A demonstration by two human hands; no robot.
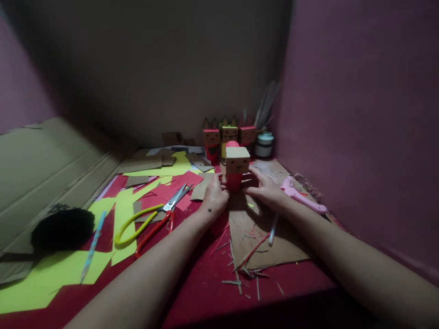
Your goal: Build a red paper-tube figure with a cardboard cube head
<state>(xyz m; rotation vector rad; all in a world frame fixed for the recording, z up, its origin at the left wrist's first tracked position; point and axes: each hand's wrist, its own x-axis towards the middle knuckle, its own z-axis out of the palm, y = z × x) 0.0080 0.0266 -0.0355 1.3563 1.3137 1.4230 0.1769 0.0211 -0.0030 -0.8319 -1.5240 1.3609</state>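
A small cardboard figure [237, 161] with a box-shaped head, a drawn face and a red paper body stands upright at the centre. My left hand [216, 194] is just left of its body, fingers loosely bent and apart. On the other side, my right hand [264, 187] has thumb and fingers spread toward the red body. Whether any fingertip touches the figure I cannot tell. Near my left forearm lie scissors [168, 210] with one yellow and one red handle, blades apart. A pink glue gun [303, 198] rests beyond my right wrist, with a clear glue stick [273, 230] below it.
Behind stand similar figures with pointed ears, one red [211, 139], one yellow [229, 132]. A pale jar [264, 145] is beside them. Yellow paper [123, 224], red paper [187, 183], a striped pencil [93, 246] and a black fuzzy object [63, 228] lie left. Scraps litter a cardboard sheet [284, 249].
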